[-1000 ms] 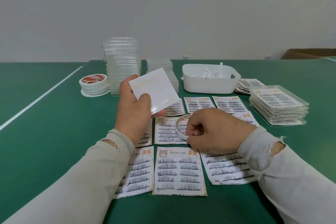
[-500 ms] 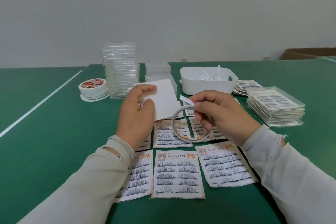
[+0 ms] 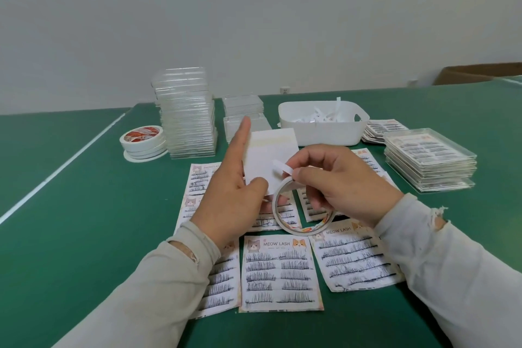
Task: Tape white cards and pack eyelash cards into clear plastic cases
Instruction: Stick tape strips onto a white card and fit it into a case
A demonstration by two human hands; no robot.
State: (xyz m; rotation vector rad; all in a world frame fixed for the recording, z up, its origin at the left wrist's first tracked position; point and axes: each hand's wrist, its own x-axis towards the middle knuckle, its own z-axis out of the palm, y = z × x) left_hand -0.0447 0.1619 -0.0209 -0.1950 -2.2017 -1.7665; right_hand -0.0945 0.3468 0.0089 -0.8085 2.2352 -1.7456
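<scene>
Raised since before, right hand pinches tape roll beside white card, seemingly thumb-held by left hand.

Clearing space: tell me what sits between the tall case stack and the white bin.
In the head view, a shorter stack of clear cases stands between the tall case stack and the white bin.
</scene>
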